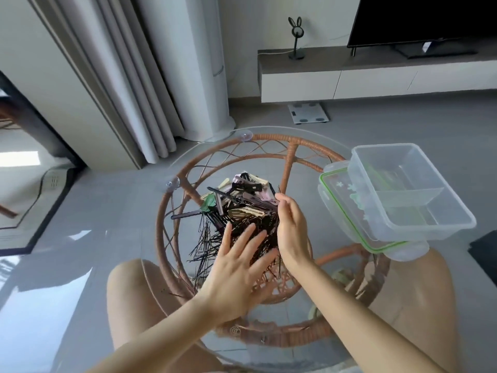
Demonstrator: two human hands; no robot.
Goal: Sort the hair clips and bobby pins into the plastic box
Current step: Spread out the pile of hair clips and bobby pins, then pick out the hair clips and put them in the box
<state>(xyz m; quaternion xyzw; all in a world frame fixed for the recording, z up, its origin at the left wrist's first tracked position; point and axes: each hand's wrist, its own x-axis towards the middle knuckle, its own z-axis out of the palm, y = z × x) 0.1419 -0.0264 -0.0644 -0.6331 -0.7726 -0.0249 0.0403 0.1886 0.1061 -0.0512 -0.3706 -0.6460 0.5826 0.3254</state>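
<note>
Hair clips [242,196] and bobby pins [212,243] lay in one pile at table [269,127] centre, too many to count, pins mostly running near-to-far. Left hand [236,267] spread flat on them; right hand [291,227] straight-fingered at the pile's right edge. One plastic box [411,189] stood right.

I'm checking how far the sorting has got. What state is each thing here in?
plastic box: open, compartments look empty, sits on its lid
lid: off, under the box
hair clips: unsorted, in one heap
bobby pins: unsorted, same heap
left hand: open, fingers spread on the bobby pins
right hand: open, against the heap's right side
television: screen dark
</note>
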